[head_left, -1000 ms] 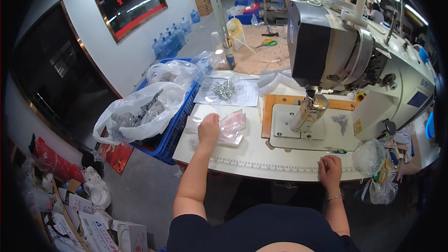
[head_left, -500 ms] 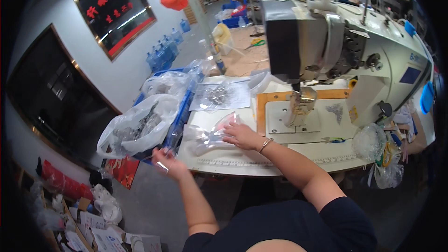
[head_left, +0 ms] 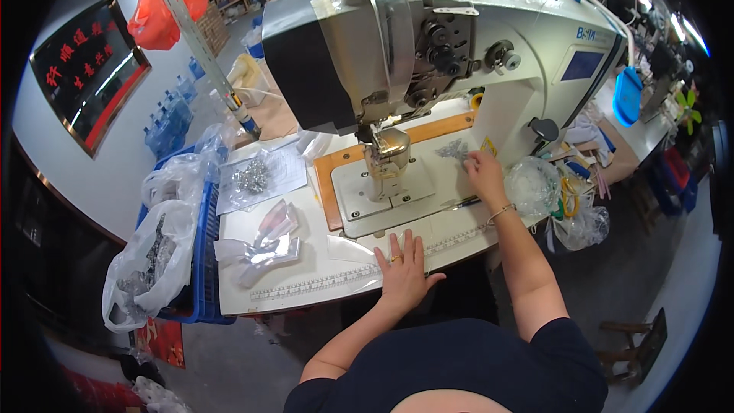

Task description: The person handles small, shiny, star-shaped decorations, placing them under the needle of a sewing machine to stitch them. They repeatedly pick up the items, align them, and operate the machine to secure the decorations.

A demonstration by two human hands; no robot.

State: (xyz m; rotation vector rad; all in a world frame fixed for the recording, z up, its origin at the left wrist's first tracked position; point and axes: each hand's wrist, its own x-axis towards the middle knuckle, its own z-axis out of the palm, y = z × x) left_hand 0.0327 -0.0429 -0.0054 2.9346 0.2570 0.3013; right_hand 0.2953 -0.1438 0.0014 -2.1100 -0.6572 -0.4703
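Head-cam view, person seated or standing (can't tell which) at a big off-white sewing machine [head_left: 527, 46]; all places rel. to that machine. L hand [head_left: 407, 275]: in front of machine, palm down, fingers spread, nothing gripped; it presses near the front edge of the white tbl [head_left: 312, 222]. A thin whitish pc [head_left: 348, 249] lies flat just L of those fingers, also in front of machine, w/ a clear film edge running twd the hand; can't tell how much is under the palm. Ring on one finger.

R hand [head_left: 485, 174]: under machine's arm, R of its post, fingers bent, tips at a sm. pile of silvery-grey bits [head_left: 451, 148] on the machine's bed; can't tell if it's pinching any. Bracelet on R wrist. A slim pen-like tool [head_left: 462, 203] lies in front of machine, nr that wrist.

A ruler strip [head_left: 302, 286] runs along tbl edge in front of machine. Orange-brown wood border [head_left: 331, 210] rims machine's bed. L of machine: shiny clear plastic pouches [head_left: 269, 251], loosely heaped; behind them a paper sheet [head_left: 297, 172] w/ a clear bag of silvery pcs [head_left: 251, 176] on top. Farther L of machine, beside tbl: blue crate [head_left: 205, 248] w/ white plastic bag [head_left: 182, 231] holding dark/grey stuff. R of machine: round clear plastic bundle [head_left: 530, 183]. Way back L of machine: blue water bottles [head_left: 170, 118] by the wall.
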